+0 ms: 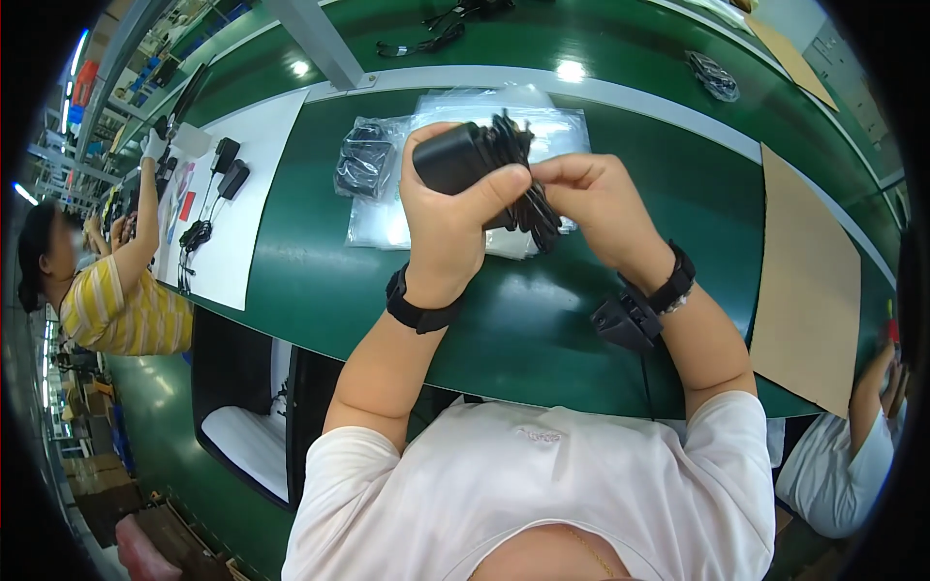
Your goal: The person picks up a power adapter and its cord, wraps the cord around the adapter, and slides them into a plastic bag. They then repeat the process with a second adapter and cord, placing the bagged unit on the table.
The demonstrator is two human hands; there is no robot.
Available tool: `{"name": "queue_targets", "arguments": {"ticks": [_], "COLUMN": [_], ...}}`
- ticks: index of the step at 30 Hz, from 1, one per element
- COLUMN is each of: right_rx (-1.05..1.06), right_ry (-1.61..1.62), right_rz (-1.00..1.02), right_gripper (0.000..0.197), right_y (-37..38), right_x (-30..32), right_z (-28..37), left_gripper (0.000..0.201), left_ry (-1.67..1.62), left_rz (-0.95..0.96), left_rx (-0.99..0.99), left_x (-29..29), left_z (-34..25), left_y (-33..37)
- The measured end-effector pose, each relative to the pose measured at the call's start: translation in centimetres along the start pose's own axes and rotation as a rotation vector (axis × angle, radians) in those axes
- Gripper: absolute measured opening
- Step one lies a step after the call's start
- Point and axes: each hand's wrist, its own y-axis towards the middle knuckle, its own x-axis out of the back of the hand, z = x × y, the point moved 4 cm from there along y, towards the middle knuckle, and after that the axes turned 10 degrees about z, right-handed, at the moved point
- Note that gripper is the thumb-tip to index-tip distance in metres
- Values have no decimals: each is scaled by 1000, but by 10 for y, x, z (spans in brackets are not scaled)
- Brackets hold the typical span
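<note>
Above the green bench, my left hand [441,218] is wrapped round a black power adapter [448,163] with its cable bundled against it. The coiled black cable [506,145] stands up at the adapter's right side, under my left thumb. My right hand [596,198] pinches at the right of this coil, thumb and fingertips together; a thin strand seems to be between them, too small to make out surely. Beneath both hands lies a stack of clear plastic bags [557,126]. Left of the stack, a bagged black adapter [365,155] touches the bags' edge.
A brown cardboard sheet [809,281] lies on the right. On the left, a white sheet [237,228] carries black adapters [232,179]; a person in a yellow striped top [126,300] works beyond. Another person's white sleeve [843,474] shows far right. A metal post [315,44] rises behind the bench.
</note>
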Motion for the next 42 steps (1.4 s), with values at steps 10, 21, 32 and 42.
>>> {"name": "queue_targets", "arguments": {"ticks": [10, 21, 32, 42], "right_rx": [382, 602, 638, 656], "right_ry": [-281, -833, -400, -483], "right_rz": [55, -286, -586, -583], "right_gripper": [46, 50, 29, 31], "right_y": [-15, -9, -42, -45], "right_x": [-24, -6, 70, 73], "right_z": [2, 31, 96, 99], "left_gripper": [57, 27, 49, 28], "left_ry": [-2, -91, 1730, 1721], "left_rz": [-86, 204, 299, 342], "left_rx": [-73, -35, 65, 196], "left_x": [-1, -29, 8, 21], "left_z": [0, 8, 55, 53], "left_y": [-8, 23, -3, 8]}}
